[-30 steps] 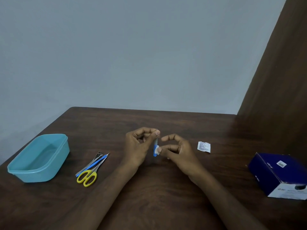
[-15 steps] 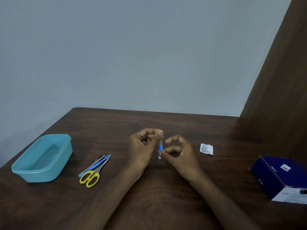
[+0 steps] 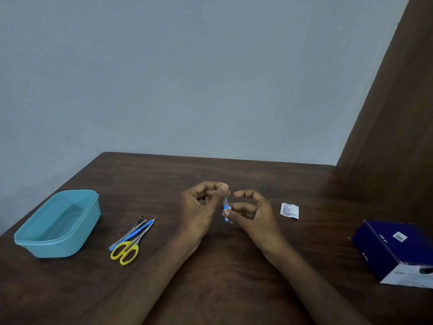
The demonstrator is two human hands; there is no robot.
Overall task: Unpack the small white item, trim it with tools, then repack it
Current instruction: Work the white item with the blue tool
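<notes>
Item in hand: small blue-and-white packet [image 3: 226,208], thin and stiff-looking, stood roughly upright above the middle of the tabletop [image 3: 234,266], well in from every edge. Left hand [image 3: 201,207] pinches its upper end between thumb and curled fingers; right hand [image 3: 250,214] pinches its lower end, where a white part shows (wrapper or contents, too small to tell).

Step judged in hand: opening the packet. To do it well, pinch close to the seam with each hand and pull apart slowly, so the contents do not tear or drop; work low over the tabletop.

Other entries:
- White sachet [image 3: 289,210], flat, crinkled, fine print on its face; toward the right edge, apart from the hands.
- Yellow-handled scissors [image 3: 127,248], glossy plastic loops, steel blades; toward the left edge, touching a blue-handled tool [image 3: 137,233] and slim metal implements (type unclear).
- Teal plastic tub [image 3: 57,222], rounded rectangle, translucent, lidless; near the left edge.
- Dark blue carton [image 3: 396,249], matte card, white end panel; at the right edge.
</notes>
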